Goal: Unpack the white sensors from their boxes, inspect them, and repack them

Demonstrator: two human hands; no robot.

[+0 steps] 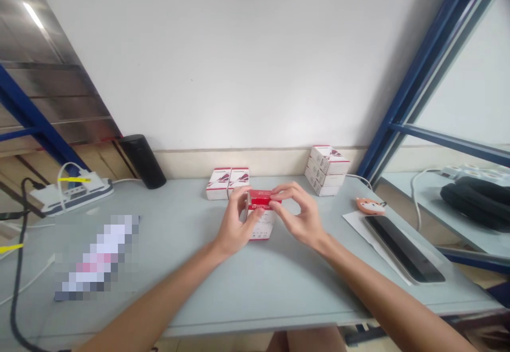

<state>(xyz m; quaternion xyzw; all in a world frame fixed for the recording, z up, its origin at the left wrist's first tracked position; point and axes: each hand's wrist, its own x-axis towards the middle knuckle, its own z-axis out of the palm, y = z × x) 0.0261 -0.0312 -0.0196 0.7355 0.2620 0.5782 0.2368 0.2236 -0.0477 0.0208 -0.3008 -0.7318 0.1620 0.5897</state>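
Observation:
A small white and red cardboard box (261, 225) stands upright in the middle of the table, its top partly open with red showing inside. Lettering along the front edge of its top looks like "DETECTOR". My left hand (236, 222) is wrapped around the box's left side, thumb across the upper front. At the upper right corner, the thumb and fingers of my right hand (300, 214) pinch the top edge or flap. What lies inside the box is hidden.
Two similar boxes (227, 178) lie by the wall, and a stack of boxes (327, 170) stands farther right. A phone (404, 248) rests on paper beside an orange animal-shaped item (370, 205). At left are a black cylinder (143, 161), a power strip (79, 195) and cables.

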